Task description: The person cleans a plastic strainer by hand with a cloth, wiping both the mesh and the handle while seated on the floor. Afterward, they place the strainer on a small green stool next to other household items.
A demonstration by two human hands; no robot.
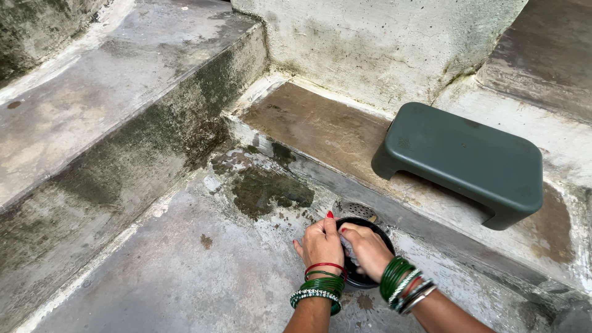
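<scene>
While the left hand (320, 243) grips the black bowl's (364, 279) near rim on the floor (185, 271), right-hand fingers (361, 237), inside it, close on a pale scrubber (349, 250).

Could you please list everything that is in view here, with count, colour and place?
bowl: one, black, on the concrete floor by the step, under both hands
scrub pad: one, pale grey, inside the bowl under the right hand
drain cover: one, grey metal, in the floor just behind the bowl
low stool: one, dark green plastic, on the raised step at right
bangles: several, green, silver and red, on both wrists
left hand: one, steadying the bowl's rim
right hand: one, pressing the scrub pad into the bowl
</scene>
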